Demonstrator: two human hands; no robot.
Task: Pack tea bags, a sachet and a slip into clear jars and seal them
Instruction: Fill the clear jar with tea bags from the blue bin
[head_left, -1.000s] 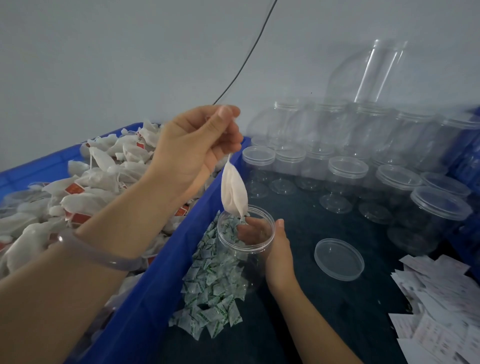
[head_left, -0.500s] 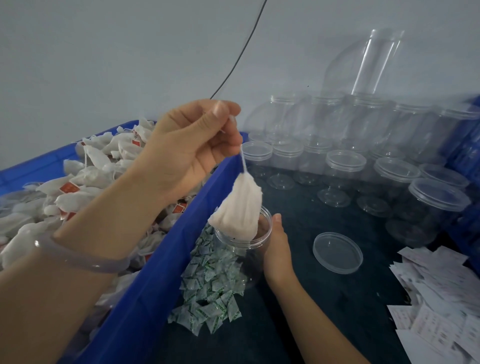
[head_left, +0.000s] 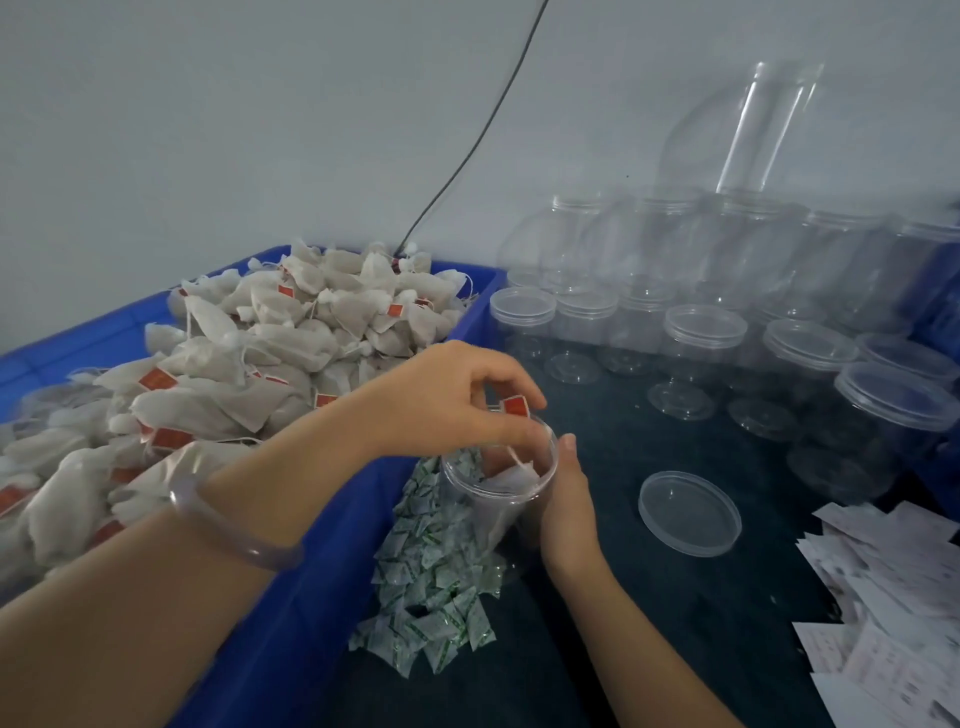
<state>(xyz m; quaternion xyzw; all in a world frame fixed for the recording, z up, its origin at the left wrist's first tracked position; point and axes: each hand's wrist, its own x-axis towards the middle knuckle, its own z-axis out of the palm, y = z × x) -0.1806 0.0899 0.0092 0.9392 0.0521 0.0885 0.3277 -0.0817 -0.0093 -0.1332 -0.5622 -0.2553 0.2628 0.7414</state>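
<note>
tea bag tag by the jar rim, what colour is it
The tag is orange-red, best seen in the head view above the jar.

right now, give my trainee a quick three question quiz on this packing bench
1. True or false: the open jar has its lid on.
2. The loose lid is: A inside the jar, B flat on the table, C standing on edge.
3. Which hand holds the side of the jar with the tea bag in it?

Key: 1 false. 2 B. 3 the right hand.
</note>
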